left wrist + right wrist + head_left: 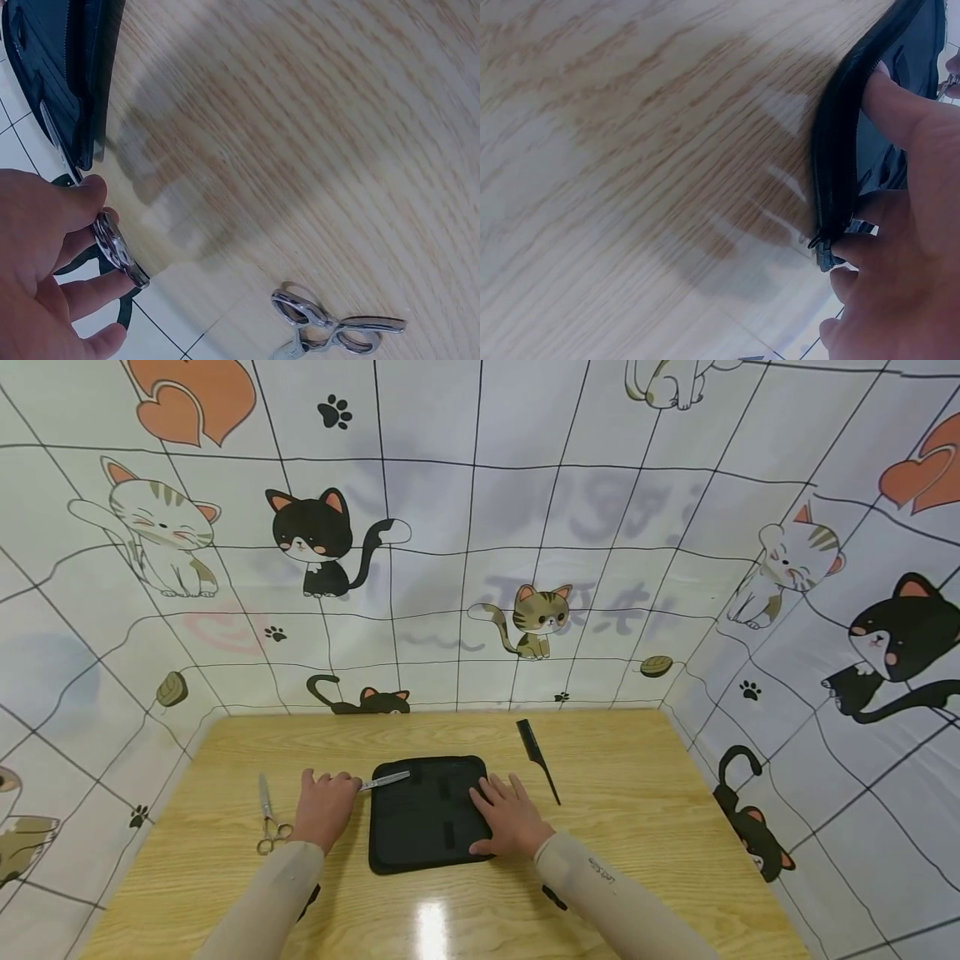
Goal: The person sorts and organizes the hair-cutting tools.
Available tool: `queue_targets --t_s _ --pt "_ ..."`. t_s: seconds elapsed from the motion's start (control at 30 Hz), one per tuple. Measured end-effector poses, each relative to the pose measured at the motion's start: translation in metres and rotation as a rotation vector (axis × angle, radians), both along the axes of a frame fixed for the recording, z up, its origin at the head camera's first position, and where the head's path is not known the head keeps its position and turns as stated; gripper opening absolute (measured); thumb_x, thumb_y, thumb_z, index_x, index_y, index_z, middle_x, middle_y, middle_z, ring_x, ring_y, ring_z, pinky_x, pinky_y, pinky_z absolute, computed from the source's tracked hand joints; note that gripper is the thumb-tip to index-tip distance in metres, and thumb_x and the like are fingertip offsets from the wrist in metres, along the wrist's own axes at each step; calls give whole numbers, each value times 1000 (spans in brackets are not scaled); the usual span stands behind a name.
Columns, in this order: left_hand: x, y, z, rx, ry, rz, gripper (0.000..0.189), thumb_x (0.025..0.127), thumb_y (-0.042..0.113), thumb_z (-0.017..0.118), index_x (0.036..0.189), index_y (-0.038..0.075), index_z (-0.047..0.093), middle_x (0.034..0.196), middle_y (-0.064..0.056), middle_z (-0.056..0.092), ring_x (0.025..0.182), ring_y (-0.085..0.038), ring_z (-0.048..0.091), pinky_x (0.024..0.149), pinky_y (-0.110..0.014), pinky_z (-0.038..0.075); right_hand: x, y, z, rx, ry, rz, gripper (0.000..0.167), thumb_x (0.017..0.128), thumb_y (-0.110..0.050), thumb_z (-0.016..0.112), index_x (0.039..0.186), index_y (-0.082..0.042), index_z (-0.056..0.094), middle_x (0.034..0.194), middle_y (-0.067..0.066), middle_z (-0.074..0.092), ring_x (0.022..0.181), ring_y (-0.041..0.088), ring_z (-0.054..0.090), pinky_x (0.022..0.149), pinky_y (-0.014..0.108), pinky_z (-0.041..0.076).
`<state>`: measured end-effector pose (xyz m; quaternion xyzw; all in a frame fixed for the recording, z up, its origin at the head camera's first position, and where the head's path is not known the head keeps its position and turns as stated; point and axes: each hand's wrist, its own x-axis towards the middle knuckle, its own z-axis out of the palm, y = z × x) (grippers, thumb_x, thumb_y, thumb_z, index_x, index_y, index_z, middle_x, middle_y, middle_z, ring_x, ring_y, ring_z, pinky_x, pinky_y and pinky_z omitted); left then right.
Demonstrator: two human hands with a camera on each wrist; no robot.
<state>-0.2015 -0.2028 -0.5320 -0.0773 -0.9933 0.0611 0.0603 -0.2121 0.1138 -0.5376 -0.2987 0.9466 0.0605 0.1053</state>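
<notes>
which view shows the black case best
The head view: the black case shows nearly whole, partly covered by the right hand. The left wrist view crops it heavily; the right wrist view shows its zippered edge, partly behind that hand.

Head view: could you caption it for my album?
Left hand holds scissors extending over a black case; right hand rests on the case, comb nearby.

Long, pale beige sleeves [262,900] cover both forearms behind the bare fingers [495,795], the right bearing a small dark marking [602,869], with small black pieces [553,897] showing beneath.
</notes>
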Motion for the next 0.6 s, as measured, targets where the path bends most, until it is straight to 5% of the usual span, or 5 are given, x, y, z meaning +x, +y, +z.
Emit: queue_targets --t_s 0.6 --pt "-9 11 -13 25 -25 -21 23 95 8 60 114 17 69 110 -5 70 95 -31 67 85 -56 48 -3 1 -1 -21 -30 0 95 83 -70 57 156 -19 26 163 9 22 152 27 20 123 55 10"
